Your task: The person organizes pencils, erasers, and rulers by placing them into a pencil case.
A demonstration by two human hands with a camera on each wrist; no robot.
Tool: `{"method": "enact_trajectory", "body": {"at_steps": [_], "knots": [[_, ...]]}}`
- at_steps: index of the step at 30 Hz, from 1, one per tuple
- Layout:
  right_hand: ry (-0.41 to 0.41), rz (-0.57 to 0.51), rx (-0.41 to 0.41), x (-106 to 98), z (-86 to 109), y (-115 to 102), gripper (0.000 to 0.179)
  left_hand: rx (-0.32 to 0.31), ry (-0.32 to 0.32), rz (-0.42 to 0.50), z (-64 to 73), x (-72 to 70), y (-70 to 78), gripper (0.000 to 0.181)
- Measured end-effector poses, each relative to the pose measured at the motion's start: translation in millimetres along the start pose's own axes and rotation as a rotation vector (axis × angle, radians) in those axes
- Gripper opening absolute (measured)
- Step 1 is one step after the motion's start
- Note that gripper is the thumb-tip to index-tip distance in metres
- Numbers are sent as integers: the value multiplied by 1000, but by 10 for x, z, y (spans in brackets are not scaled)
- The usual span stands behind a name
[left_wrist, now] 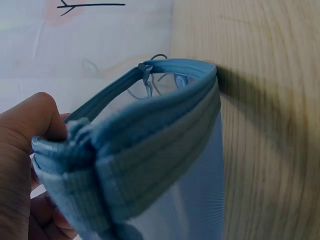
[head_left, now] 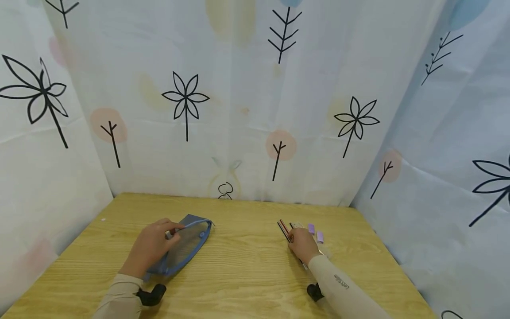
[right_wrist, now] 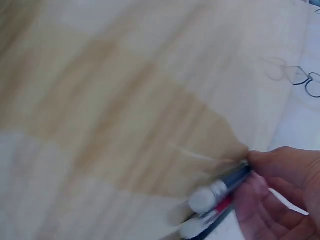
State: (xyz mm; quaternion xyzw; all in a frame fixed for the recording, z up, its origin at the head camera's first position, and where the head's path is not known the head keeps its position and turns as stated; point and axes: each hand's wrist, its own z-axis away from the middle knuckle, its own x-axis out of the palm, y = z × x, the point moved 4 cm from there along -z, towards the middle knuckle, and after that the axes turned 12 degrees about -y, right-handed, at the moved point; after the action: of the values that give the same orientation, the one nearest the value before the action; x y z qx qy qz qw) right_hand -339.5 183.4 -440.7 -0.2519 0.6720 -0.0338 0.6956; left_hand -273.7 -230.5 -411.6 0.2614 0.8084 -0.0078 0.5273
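My left hand (head_left: 150, 246) pinches the rim of a blue zippered pouch (head_left: 199, 248) with see-through sides. The pouch is tilted up on the table, and in the left wrist view its zipper mouth (left_wrist: 160, 107) gapes wide. On the right, my right hand (head_left: 304, 245) pinches pens (head_left: 283, 229) between thumb and fingers. The right wrist view shows dark pens with pale round ends (right_wrist: 202, 200), one red in part, near the tabletop; their exact number is hidden by the hand. Two purple blocks (head_left: 320, 237), perhaps erasers, lie just beyond that hand.
A light wooden table (head_left: 243, 261) lies under both hands. White patterned curtains (head_left: 239, 88) stand along its back and sides. A tiny pale scrap (head_left: 103, 219) lies near the left edge. Black wrist mounts (head_left: 153, 296) sit below the hands.
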Motion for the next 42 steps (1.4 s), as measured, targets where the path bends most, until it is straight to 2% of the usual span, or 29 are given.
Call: {"method": "enact_trajectory", "body": {"at_steps": [4, 10, 20, 26, 31, 42], "knots": [[-31, 0, 6, -8, -19, -29, 16, -12, 10, 8, 7, -46, -15, 17], [-20, 30, 16, -9, -34, -50, 18, -41, -8, 11, 20, -73, -29, 17], [-33, 20, 49, -7, -36, -82, 5, -20, 2, 18, 8, -93, -25, 18], [-63, -64, 72, -11, -39, -101, 5, -35, -23, 25, 1, -108, -35, 18], [-97, -173, 109, 6, -32, -79, 23, -39, -38, 25, -3, -105, -40, 18], [-75, -382, 133, 22, 28, -139, 25, -32, -33, 34, -5, -114, -37, 19]]}}
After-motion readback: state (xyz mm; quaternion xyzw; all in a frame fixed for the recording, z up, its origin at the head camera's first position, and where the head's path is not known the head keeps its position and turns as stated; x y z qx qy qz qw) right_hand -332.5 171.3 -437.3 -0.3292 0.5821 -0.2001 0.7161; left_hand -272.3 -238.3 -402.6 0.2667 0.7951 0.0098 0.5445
